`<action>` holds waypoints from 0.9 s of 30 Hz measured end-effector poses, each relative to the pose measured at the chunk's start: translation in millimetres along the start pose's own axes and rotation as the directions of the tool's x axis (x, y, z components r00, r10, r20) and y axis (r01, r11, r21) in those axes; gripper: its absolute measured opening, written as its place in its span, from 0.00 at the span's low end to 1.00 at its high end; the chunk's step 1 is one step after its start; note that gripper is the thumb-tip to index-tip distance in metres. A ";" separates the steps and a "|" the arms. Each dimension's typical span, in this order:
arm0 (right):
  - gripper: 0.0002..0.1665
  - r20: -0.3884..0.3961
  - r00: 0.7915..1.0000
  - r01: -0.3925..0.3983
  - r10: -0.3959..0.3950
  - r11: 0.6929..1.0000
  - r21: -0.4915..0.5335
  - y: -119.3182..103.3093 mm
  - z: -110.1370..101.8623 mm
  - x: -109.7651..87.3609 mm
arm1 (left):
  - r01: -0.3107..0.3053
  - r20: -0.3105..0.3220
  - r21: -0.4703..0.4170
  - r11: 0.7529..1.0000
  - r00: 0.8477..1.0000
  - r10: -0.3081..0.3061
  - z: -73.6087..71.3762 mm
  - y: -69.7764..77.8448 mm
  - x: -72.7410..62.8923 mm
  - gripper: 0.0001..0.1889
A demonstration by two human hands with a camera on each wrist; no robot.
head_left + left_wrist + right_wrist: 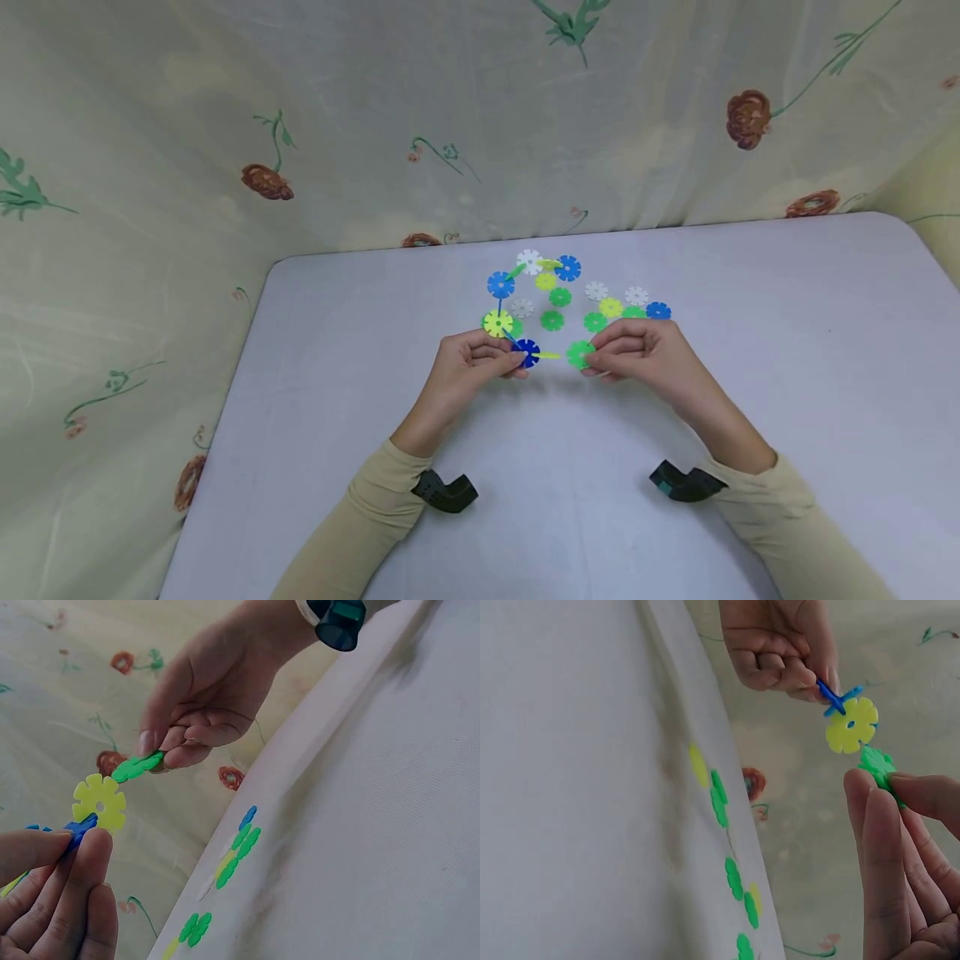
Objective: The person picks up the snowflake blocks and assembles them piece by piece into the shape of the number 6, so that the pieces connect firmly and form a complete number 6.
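My left hand (480, 358) pinches a dark blue notched interlocking disc (528, 353) between thumb and fingers. It belongs to a curved chain of linked discs, with a yellow-green disc (498, 323), a lighter blue disc (501, 285), a white disc (529, 262) and another blue disc (567, 267). From the dark blue piece a yellow disc (100, 804) sticks out to the right, seen edge-on in the head view. My right hand (637, 350) pinches a green disc (581, 354) by its edge. Its rim is close to the yellow disc; whether they touch I cannot tell.
Loose discs lie on the white table (300, 400) beyond the hands, among them a green disc (552, 321), a yellow disc (611, 307), a white disc (636, 296) and a blue disc (658, 310). A flowered cloth (337, 125) hangs behind the table.
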State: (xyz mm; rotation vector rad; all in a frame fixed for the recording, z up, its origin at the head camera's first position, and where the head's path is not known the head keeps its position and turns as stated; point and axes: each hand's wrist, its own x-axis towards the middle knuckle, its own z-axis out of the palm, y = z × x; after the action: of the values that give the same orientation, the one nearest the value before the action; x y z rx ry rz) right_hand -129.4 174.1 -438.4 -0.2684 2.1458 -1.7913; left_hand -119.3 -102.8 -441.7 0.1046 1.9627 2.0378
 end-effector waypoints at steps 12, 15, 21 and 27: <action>0.16 -0.023 1.000 0.011 -0.011 1.000 -0.003 -3.2 11.4 -1.9 | -0.013 0.015 -0.002 1.000 1.000 0.013 0.7 -2.1 -0.3 0.08; 0.17 -0.023 1.000 0.009 -0.009 1.000 -0.003 -3.7 13.9 -1.9 | -0.010 0.015 0.005 1.000 1.000 0.010 1.3 -2.6 -0.2 0.09; 0.16 -0.029 1.000 0.010 -0.010 1.000 -0.005 -1.8 17.2 -1.4 | -0.004 0.013 0.010 1.000 1.000 0.004 1.4 -2.8 -0.6 0.09; 0.15 -0.038 0.999 0.007 -0.006 1.000 0.013 -0.6 19.9 -1.2 | -0.005 0.014 0.019 1.000 1.000 0.005 1.0 -2.1 -1.1 0.09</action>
State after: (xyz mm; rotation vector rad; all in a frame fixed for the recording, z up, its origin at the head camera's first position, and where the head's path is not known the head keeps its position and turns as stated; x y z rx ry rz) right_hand -121.0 156.1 -440.7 -0.2401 2.1600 -1.8278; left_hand -117.7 -102.1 -443.6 0.1273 1.9762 2.0161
